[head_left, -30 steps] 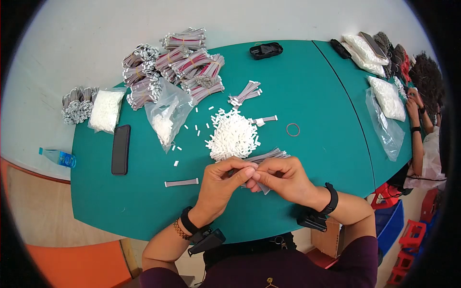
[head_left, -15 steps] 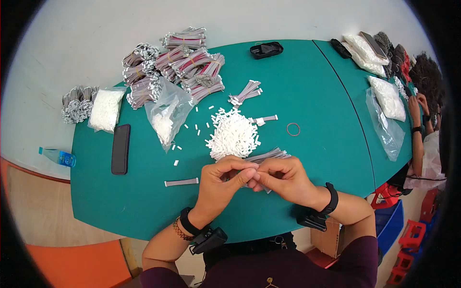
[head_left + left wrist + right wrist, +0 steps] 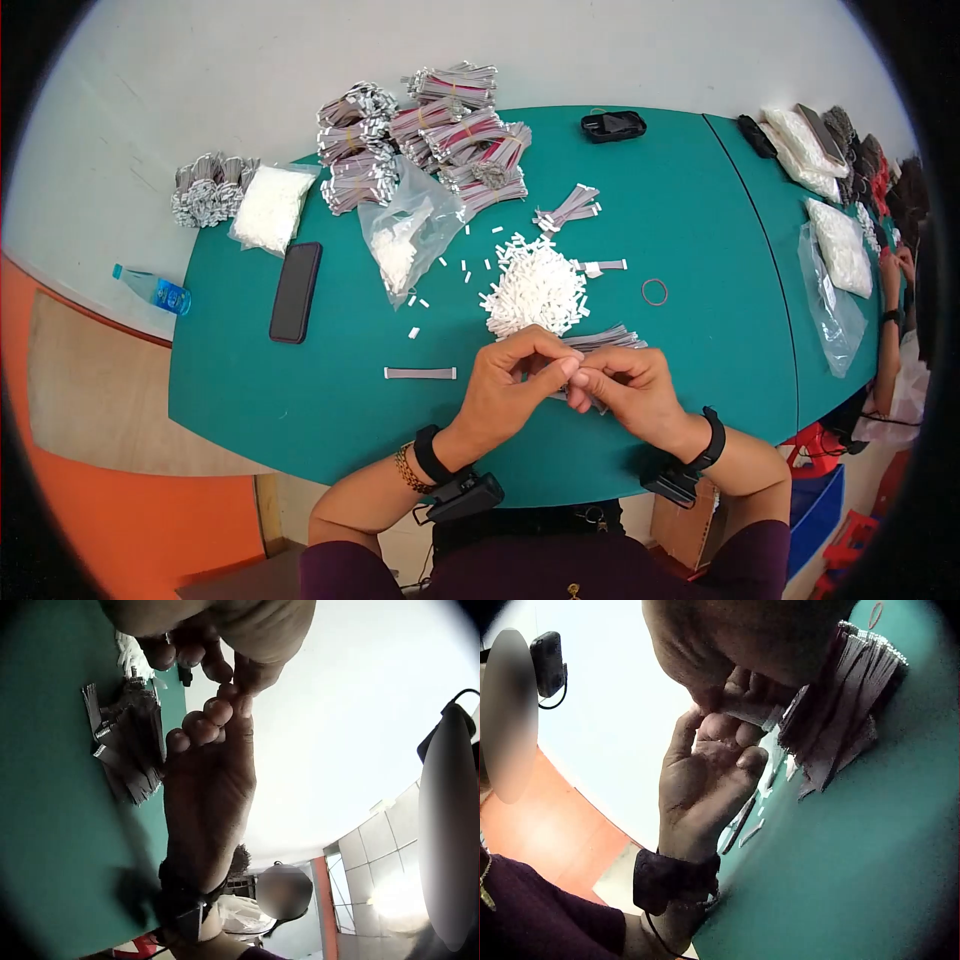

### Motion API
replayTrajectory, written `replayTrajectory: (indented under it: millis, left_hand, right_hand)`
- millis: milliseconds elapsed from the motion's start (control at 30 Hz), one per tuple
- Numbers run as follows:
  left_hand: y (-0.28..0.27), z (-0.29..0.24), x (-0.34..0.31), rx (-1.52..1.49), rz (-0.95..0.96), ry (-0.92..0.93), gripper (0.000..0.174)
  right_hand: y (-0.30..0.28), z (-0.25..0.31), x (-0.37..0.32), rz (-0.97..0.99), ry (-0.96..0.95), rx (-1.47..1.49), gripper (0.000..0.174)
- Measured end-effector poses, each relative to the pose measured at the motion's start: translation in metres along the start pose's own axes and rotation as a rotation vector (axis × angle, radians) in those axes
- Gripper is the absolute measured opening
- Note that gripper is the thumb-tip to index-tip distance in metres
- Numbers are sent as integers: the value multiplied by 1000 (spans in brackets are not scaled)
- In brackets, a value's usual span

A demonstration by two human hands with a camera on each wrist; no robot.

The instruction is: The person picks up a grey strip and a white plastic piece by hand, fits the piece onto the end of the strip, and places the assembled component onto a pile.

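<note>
Our two hands are joined just above the near edge of the tabletop (image 3: 700,230), as they were a second ago. The left hand (image 3: 510,385) and the right hand (image 3: 625,388) have their fingers curled, tips meeting, and together they pinch a short grey ribbon cable (image 3: 748,712). The head view hides it almost wholly.

The hold looks unchanged. What differs is the head view, where everything now sits further right and lower.

The pile of white connectors (image 3: 535,290) and the cable bundle (image 3: 605,338) remain just beyond our knuckles. The single strip (image 3: 420,373) stays left of the left hand.
</note>
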State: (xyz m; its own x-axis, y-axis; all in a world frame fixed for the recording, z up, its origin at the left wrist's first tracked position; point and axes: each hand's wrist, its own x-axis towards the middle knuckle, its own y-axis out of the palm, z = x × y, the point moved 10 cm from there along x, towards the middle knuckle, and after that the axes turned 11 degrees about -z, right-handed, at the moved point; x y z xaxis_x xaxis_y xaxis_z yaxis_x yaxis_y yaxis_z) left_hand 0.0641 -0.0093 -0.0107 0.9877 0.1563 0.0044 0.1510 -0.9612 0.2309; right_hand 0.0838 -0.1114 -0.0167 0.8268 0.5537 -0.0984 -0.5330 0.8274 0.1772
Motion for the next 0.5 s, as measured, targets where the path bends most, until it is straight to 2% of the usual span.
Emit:
replayTrajectory:
  millis: [67,167,267,500]
  left_hand:
    - [3,6,0,-68,18,-85,10]
    - [5,6,1,-57,45,-115,16]
    - [3,1,4,25,64,-59,22]
    - [6,5,4,-12,57,-111,21]
  right_hand:
    - [-2,-1,0,-42,7,26,15]
    - [-4,0,0,-68,15,21,15]
    - [-7,1,2,-70,17,29,15]
    - [-9,3,2,-62,43,11,16]
